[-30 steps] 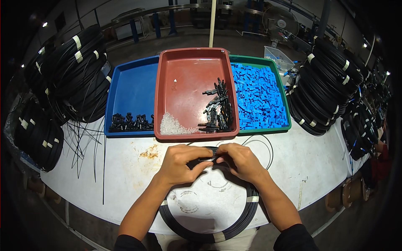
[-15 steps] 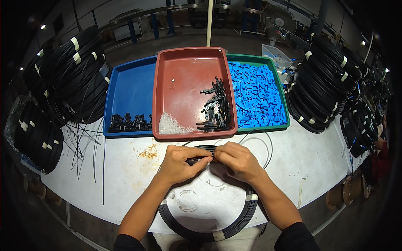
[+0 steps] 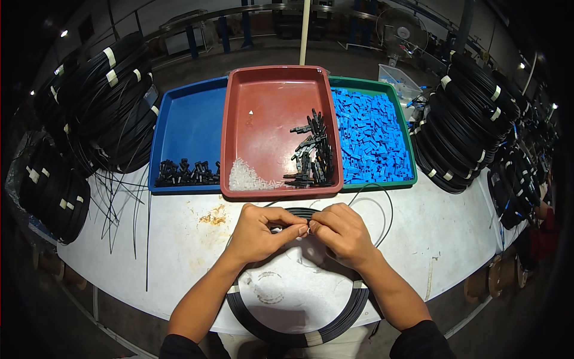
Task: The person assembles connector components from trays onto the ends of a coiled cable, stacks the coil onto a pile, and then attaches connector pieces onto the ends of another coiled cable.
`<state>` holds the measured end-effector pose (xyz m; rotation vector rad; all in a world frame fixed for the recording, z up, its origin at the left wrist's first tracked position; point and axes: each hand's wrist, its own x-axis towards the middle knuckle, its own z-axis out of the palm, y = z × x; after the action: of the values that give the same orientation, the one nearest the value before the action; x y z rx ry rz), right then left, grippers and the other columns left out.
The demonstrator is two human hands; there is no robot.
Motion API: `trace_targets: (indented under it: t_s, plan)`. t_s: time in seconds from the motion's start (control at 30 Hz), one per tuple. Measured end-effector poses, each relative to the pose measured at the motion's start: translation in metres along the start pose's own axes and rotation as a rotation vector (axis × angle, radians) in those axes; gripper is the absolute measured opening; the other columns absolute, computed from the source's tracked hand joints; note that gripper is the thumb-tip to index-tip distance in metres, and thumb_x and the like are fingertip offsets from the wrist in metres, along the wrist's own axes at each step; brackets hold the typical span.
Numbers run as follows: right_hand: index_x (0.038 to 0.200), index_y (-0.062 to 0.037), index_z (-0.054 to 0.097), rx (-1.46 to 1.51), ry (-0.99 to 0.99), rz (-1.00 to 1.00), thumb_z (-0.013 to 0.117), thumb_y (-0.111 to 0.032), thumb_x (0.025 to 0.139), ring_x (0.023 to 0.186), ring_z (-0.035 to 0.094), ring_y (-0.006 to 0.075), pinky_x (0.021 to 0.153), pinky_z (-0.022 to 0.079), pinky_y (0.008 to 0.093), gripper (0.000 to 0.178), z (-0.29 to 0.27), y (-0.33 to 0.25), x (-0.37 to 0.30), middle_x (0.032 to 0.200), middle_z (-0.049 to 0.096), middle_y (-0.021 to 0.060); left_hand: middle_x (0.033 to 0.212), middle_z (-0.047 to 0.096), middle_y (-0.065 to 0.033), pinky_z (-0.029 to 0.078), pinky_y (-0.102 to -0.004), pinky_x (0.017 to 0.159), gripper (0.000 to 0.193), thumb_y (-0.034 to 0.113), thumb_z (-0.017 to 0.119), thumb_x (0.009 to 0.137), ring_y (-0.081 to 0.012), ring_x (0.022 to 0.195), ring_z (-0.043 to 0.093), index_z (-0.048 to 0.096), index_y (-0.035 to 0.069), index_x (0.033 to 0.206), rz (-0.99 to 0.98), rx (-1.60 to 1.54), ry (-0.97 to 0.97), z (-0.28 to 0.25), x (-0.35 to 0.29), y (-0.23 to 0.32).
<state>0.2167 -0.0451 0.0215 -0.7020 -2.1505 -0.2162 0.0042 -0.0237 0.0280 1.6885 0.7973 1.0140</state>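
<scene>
A coil of black cable [image 3: 261, 325], bound with pale tape, lies on the near part of the table with its close side over the edge. My left hand [image 3: 258, 234] and my right hand [image 3: 345, 235] meet above the coil's far side. Both are closed in a pinch, fingertips almost touching. What sits between the fingertips is too small and covered to make out. A thin loose cable end [image 3: 392, 216] loops out to the right, past my right hand.
Beyond the hands stand a blue tray [image 3: 191, 122] of small black parts, a red tray [image 3: 269, 113] with clear sleeves and black connectors, and a green tray [image 3: 408, 157] full of blue clips. Stacked cable coils [image 3: 113, 113] rise at left, more coils [image 3: 466, 119] at right.
The view has shifted slightly. Both hands keep their pinch above the coil, with only a small change in the fingers.
</scene>
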Motion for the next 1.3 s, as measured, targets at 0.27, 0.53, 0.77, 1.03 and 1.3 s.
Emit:
trace_targets:
  t_s: [0.27,0.53,0.77,1.03,1.3]
  plan:
    - [0.087,-0.0016,0.059,0.588,-0.192,0.694,0.068,0.003,0.079,0.076,0.062,0.0314,0.068,0.052,0.0404,0.014,0.000,-0.004,-0.001,0.078,0.062,0.0123,0.088,0.076,-0.0123,0.058,-0.0318,0.064,0.021,-0.001,0.079,0.072,-0.0231,0.070,0.072,0.076,-0.001,0.093,0.728,0.678,-0.029,0.001,0.004,-0.004]
    - [0.090,0.0023,0.060,0.252,-0.027,0.317,0.069,0.003,0.078,0.072,0.063,0.0314,0.067,0.053,0.0382,0.015,0.004,-0.006,-0.005,0.080,0.063,0.0145,0.085,0.076,-0.0154,0.058,-0.0318,0.067,0.010,0.002,0.078,0.079,-0.0227,0.071,0.073,0.075,-0.003,0.087,0.503,0.507,0.044,0.007,0.000,0.001]
    - [0.090,0.0028,0.059,0.493,-0.127,0.521,0.066,0.006,0.076,0.074,0.063,0.0324,0.069,0.052,0.0400,0.016,0.003,0.001,-0.005,0.083,0.064,0.0149,0.086,0.077,-0.0116,0.059,-0.0291,0.067,0.013,0.003,0.080,0.077,-0.0194,0.072,0.073,0.078,-0.001,0.090,0.607,0.608,0.040,0.006,0.002,-0.004]
    - [0.089,0.0009,0.059,0.580,-0.220,0.750,0.068,0.003,0.082,0.079,0.065,0.0356,0.070,0.051,0.0418,0.011,-0.003,-0.006,-0.005,0.086,0.066,0.0190,0.086,0.077,-0.0120,0.058,-0.0298,0.065,0.013,0.003,0.080,0.076,-0.0201,0.069,0.073,0.077,-0.001,0.088,0.712,0.650,-0.015,0.005,0.002,-0.007]
    - [0.096,-0.0014,0.060,0.278,-0.189,0.316,0.069,0.000,0.085,0.081,0.067,0.0360,0.070,0.051,0.0425,0.014,-0.002,0.008,-0.006,0.084,0.068,0.0163,0.086,0.077,-0.0073,0.057,-0.0296,0.065,0.017,0.004,0.083,0.074,-0.0194,0.068,0.072,0.077,0.003,0.089,0.700,0.572,0.027,0.000,0.006,-0.013]
